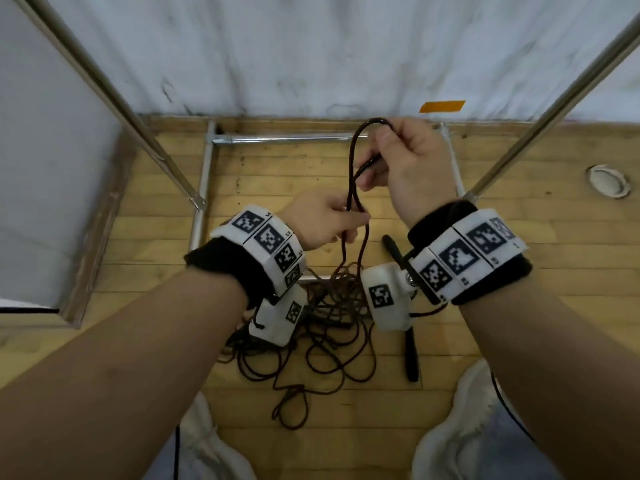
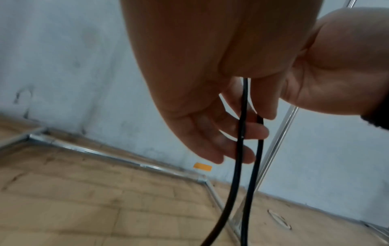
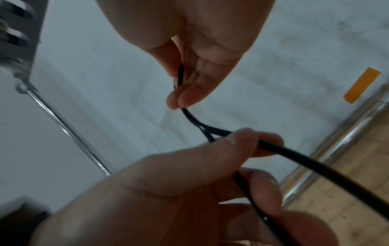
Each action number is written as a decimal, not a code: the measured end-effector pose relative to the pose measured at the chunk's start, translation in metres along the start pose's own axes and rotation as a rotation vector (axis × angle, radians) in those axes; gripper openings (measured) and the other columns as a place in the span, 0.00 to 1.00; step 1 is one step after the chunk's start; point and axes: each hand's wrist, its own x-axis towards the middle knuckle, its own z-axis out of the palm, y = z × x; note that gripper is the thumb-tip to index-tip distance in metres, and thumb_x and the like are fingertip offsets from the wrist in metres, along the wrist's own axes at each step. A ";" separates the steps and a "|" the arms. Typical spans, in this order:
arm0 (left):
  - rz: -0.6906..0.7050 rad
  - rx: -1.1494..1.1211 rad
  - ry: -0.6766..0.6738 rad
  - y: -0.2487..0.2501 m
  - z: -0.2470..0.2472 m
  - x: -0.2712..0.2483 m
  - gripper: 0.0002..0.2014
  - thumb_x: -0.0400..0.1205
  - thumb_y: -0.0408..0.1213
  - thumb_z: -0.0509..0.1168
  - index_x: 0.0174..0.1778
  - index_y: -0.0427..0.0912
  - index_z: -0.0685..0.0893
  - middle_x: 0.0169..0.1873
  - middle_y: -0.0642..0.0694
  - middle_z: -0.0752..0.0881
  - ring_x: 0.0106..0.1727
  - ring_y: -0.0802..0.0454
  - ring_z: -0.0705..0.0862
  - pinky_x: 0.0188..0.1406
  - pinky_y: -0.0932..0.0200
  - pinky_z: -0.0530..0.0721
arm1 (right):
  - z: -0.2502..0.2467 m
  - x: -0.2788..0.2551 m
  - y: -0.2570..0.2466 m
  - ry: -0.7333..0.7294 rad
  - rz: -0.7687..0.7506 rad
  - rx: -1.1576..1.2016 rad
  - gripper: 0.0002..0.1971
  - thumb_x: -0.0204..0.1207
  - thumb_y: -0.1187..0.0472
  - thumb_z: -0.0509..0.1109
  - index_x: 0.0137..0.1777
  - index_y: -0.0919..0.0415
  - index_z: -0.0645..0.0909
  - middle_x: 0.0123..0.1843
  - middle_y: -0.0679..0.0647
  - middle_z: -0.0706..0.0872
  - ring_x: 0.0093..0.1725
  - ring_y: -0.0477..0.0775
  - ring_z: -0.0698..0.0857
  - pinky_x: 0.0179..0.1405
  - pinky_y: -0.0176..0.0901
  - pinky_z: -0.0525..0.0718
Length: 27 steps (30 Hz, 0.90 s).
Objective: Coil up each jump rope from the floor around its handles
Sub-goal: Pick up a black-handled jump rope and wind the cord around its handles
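A dark jump rope [image 1: 352, 168] rises in a narrow loop from a tangled pile [image 1: 332, 327] on the wooden floor. My left hand [image 1: 349, 220] pinches the loop's two strands together low down; the strands [image 2: 242, 119] pass between its fingers [image 2: 235, 133]. My right hand [image 1: 374, 161] is higher and holds the top of the loop between thumb and fingers [image 3: 244, 138]. In the right wrist view the rope [image 3: 305, 159] runs from the left hand [image 3: 183, 98] to my right thumb. Two black handles [image 1: 393, 245] [image 1: 412, 355] lie on the floor, partly hidden by my right wrist camera.
A metal frame stands around the spot: slanted poles [image 1: 114, 98] [image 1: 554, 109] and floor bars [image 1: 277, 138]. White sheeting [image 1: 311, 46] with an orange tape strip [image 1: 442, 106] hangs behind. A round white fitting [image 1: 607, 180] sits in the floor at right. My white-clad knees [image 1: 460, 427] are at the bottom.
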 end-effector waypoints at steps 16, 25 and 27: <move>0.351 -0.355 0.464 0.170 -0.068 -0.150 0.06 0.84 0.32 0.63 0.42 0.39 0.83 0.27 0.49 0.85 0.31 0.51 0.88 0.31 0.62 0.85 | 0.023 -0.064 -0.069 -0.697 0.073 -0.628 0.19 0.83 0.48 0.58 0.33 0.52 0.82 0.41 0.53 0.88 0.47 0.53 0.86 0.53 0.48 0.80; 0.115 -0.294 0.405 0.138 -0.073 -0.169 0.12 0.82 0.43 0.66 0.58 0.43 0.83 0.54 0.47 0.89 0.56 0.50 0.88 0.60 0.47 0.85 | 0.015 -0.060 -0.131 -0.524 0.060 -0.488 0.26 0.82 0.42 0.55 0.28 0.58 0.75 0.27 0.53 0.78 0.29 0.54 0.79 0.32 0.44 0.79; 0.032 -0.114 0.237 0.128 -0.061 -0.164 0.16 0.75 0.34 0.68 0.60 0.45 0.84 0.56 0.50 0.88 0.62 0.51 0.84 0.62 0.48 0.81 | 0.015 -0.052 -0.144 -0.380 0.098 -0.257 0.24 0.81 0.44 0.58 0.29 0.60 0.74 0.27 0.56 0.78 0.31 0.59 0.79 0.31 0.47 0.77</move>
